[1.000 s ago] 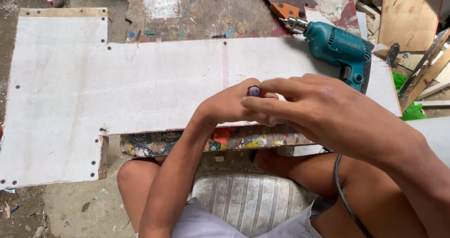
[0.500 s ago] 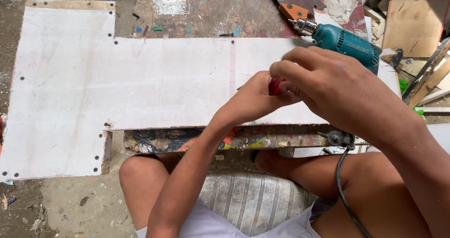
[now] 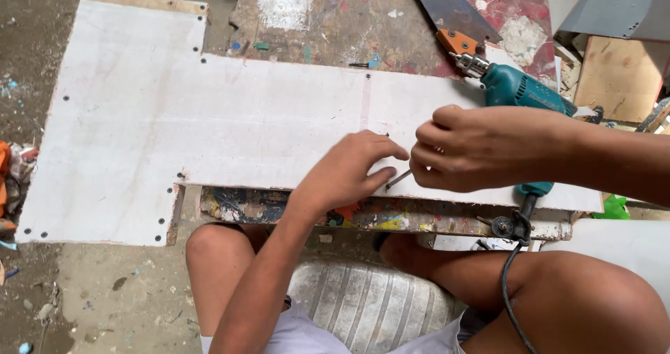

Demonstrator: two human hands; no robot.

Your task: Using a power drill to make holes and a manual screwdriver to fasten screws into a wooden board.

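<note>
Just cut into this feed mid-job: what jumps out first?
Two bare hands meet over the near edge of a large white board: the left hand and right hand pinch a thin metal screw between them. Just behind the right hand lies a teal power drill, beside a handsaw.

We found a rough workshop: a handsaw [image 3: 450, 9], a teal power drill [image 3: 520, 89], a paint-spattered workbench [image 3: 314, 19], a drilled white board [image 3: 209, 124] and scrap plywood [image 3: 618, 75].
</note>
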